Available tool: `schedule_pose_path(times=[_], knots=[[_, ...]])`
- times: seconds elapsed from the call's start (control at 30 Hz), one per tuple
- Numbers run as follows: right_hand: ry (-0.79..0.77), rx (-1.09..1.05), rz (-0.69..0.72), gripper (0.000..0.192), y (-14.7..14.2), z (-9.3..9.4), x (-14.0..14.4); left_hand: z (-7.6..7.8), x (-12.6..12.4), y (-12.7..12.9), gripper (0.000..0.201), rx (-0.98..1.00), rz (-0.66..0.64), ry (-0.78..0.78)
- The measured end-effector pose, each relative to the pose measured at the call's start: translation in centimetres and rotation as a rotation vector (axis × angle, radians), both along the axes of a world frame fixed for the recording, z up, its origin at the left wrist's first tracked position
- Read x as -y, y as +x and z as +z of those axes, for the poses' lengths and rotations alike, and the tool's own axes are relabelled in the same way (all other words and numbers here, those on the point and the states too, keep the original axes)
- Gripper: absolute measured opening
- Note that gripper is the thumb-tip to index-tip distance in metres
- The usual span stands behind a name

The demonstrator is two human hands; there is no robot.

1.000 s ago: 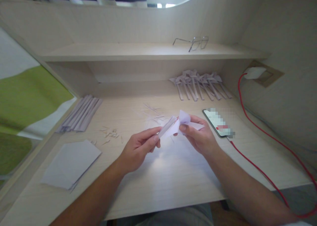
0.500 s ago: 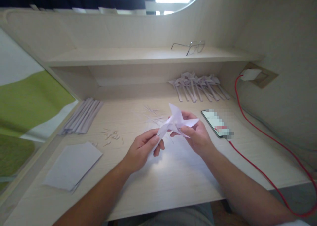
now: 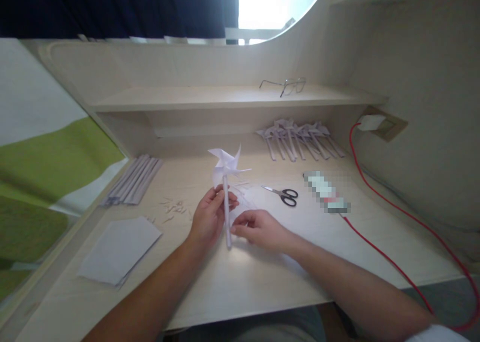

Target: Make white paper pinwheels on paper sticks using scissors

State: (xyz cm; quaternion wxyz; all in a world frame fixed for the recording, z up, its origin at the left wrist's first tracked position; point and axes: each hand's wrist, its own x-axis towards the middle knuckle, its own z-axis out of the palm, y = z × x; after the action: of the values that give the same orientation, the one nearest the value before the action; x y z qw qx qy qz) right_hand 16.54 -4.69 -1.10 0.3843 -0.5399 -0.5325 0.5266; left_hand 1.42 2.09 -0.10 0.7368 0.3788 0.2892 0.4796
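A white paper pinwheel (image 3: pixel 226 202) stands nearly upright over the desk, its folded blades at the top and its rolled paper stick pointing down. My left hand (image 3: pixel 210 213) is closed around the middle of the stick, thumb across the front. Lower down, my right hand (image 3: pixel 260 229) has curled fingers, with thumb and fingertips against the stick's right side near its bottom end. Black-handled scissors (image 3: pixel 283 194) lie on the desk to the right, blades towards the pinwheel. Thin paper strips (image 3: pixel 242 194) lie behind my hands.
Finished pinwheels (image 3: pixel 296 137) lie in a row under the shelf (image 3: pixel 232 99), which bears eyeglasses (image 3: pixel 292 86). Rolled paper sticks (image 3: pixel 133 179), small paper bits (image 3: pixel 175 208) and paper sheets (image 3: pixel 118 249) are at left. A phone (image 3: pixel 326 192) with a red cable (image 3: pixel 378 249) lies at right.
The pinwheel has swung upright and shifted left, its blades now up and away from my right hand. That hand has moved down to the lower stick. The scissors have come into sight.
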Motion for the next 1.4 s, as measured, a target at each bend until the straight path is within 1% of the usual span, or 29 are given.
schedule_pose_path(times=[0.07,0.17,0.3,0.4,0.47,0.57,0.73,0.8,0.87,1.0,1.07,1.17,1.4], knots=[[0.061,0.081,0.059,0.019,-1.4,-0.3,0.6,-0.1,0.1,0.1,0.023,0.013,0.019,0.001],[0.103,0.145,0.069,0.017,-2.1,-0.3,1.0,-0.1,0.2,0.1,0.025,0.016,0.043,0.008],[0.08,0.164,0.047,0.023,-1.5,-0.1,1.0,-0.3,0.0,-0.1,0.032,-0.029,0.048,0.023],[0.065,0.192,0.008,0.024,-0.2,0.4,0.9,-1.1,-0.1,-0.2,0.035,-0.112,0.052,0.038],[0.058,0.231,-0.045,0.025,1.5,0.9,0.7,-1.7,-0.1,-0.2,0.034,-0.182,0.073,0.06],[0.036,0.325,-0.152,0.027,5.2,1.4,-0.1,-2.5,0.1,0.1,0.029,-0.277,0.091,0.125],[-0.086,0.532,-0.37,0.025,13.3,1.4,-3.0,-3.1,0.6,0.7,0.026,-0.389,0.065,0.255],[-0.151,0.608,-0.452,0.033,16.7,1.4,-4.3,-3.4,0.8,0.8,0.026,-0.43,0.05,0.299],[-0.198,0.689,-0.528,0.036,19.8,1.5,-5.5,-3.8,0.8,0.9,0.024,-0.475,0.034,0.338],[-0.235,0.87,-0.641,0.036,24.9,2.0,-7.7,-4.2,0.8,0.8,0.023,-0.555,-0.005,0.411],[-0.246,0.954,-0.675,0.036,26.5,2.2,-8.6,-4.3,0.6,0.8,0.023,-0.582,-0.018,0.437],[-0.277,1.055,-0.705,0.035,27.9,2.1,-9.8,-4.5,0.3,0.8,0.024,-0.608,-0.021,0.457],[-0.34,1.215,-0.723,0.037,28.7,1.8,-11.5,-5.0,0.1,0.5,0.024,-0.632,-0.029,0.466]])
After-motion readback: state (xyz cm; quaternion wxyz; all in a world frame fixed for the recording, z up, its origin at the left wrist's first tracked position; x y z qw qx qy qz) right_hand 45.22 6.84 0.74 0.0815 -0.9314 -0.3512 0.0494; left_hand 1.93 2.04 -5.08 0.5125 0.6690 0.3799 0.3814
